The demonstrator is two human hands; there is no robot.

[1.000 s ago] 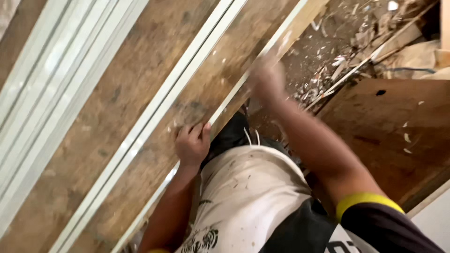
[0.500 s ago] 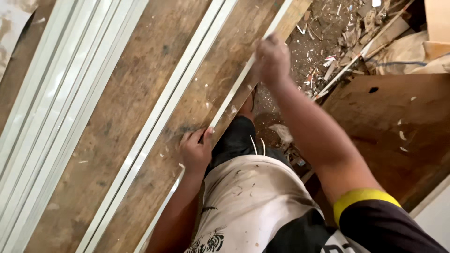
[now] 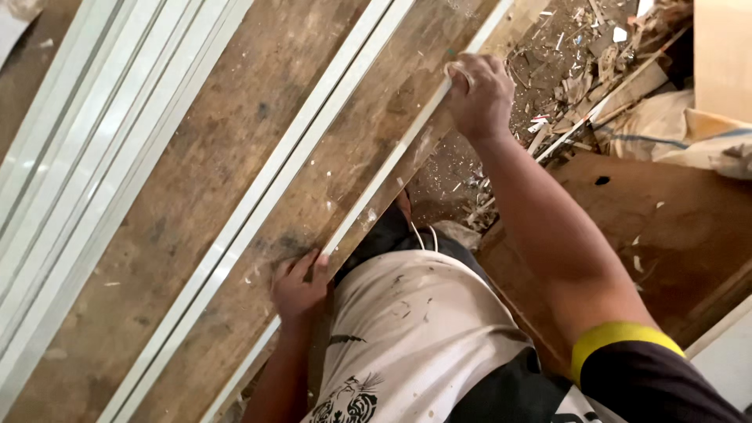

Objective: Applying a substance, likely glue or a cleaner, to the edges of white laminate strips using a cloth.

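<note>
white strip (image 3: pixel 384 184), diagonal, upper right

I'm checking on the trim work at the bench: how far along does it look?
Done: several white strips lie stacked at the far side, and scraps litter the floor. In hand: the right hand grips the white strip along the wooden bench edge, while the left hand steadies it lower down. Left: another strip waits mid-bench; how many need work, I can't tell.
</note>
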